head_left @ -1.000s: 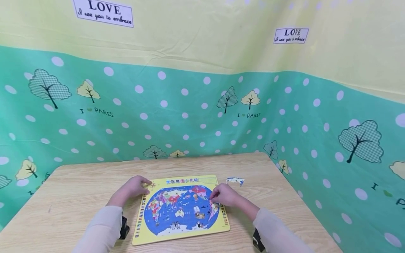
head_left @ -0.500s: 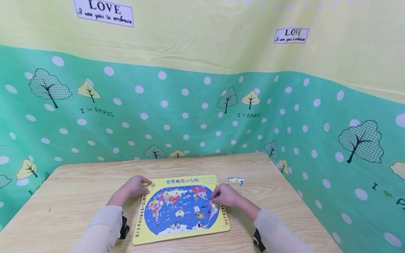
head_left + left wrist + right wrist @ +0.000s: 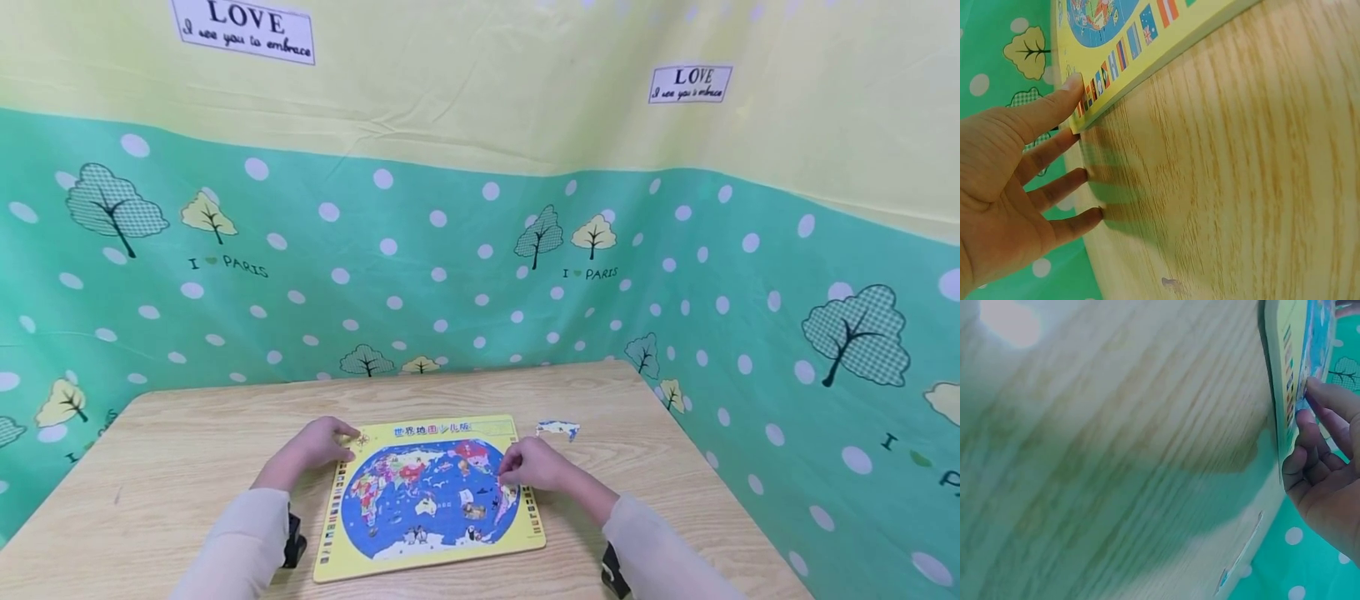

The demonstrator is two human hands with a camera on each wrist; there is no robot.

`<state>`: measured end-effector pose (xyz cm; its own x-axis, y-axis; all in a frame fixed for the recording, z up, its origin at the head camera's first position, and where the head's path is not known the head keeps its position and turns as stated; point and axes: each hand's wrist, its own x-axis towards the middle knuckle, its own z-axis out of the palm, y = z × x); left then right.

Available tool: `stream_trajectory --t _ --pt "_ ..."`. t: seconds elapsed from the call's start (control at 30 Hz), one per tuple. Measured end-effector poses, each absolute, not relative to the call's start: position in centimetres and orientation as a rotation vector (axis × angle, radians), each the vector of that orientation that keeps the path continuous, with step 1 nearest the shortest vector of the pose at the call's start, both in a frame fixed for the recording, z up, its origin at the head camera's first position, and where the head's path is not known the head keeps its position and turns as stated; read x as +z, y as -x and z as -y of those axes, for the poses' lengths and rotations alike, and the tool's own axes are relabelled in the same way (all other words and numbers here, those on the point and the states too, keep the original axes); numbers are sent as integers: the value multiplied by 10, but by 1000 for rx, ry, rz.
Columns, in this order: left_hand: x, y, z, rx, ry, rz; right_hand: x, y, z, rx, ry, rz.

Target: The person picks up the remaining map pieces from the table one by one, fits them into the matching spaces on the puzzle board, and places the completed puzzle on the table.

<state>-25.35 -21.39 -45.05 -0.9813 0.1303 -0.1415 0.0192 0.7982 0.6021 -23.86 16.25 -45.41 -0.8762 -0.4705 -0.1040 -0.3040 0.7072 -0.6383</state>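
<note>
A world map jigsaw puzzle [image 3: 431, 567] with a yellow border and a blue oval map lies on the wooden table. My left hand [image 3: 318, 443] rests at its far left corner. In the left wrist view the thumb [image 3: 1071, 87] presses on the border while the other fingers reach, spread, to the corner and tabletop. Over the map's right side, my right hand [image 3: 534, 463] has its fingers curled, thumb and index pinching the edge of a puzzle piece [image 3: 1304, 395]. Most of that piece is hidden by the fingertips. A loose white-and-blue puzzle piece [image 3: 558, 428] lies beyond the right hand.
The wooden table [image 3: 187, 450] extends on both sides of the puzzle. Behind it and along its right side hangs a green and yellow curtain [image 3: 420, 275] with dots and trees. A black wrist camera [image 3: 295, 542] sits under the left sleeve.
Hardly anything differs. The right hand keeps its place over the map's right side with tiny finger shifts, and the left hand stays at the corner.
</note>
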Motion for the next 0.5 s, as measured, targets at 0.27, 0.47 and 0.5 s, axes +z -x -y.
stream_trajectory --t 0.27,0.47,0.5 --pt "-448 252 212 939 -121 -2816 -444 253 -190 -1066 442 -2755" --pt "-447 250 212 917 -109 -2826 -449 272 -229 -1157 170 -2878" --pt "-448 251 212 915 -106 -2826 -450 274 -235 -1167 138 -2890"
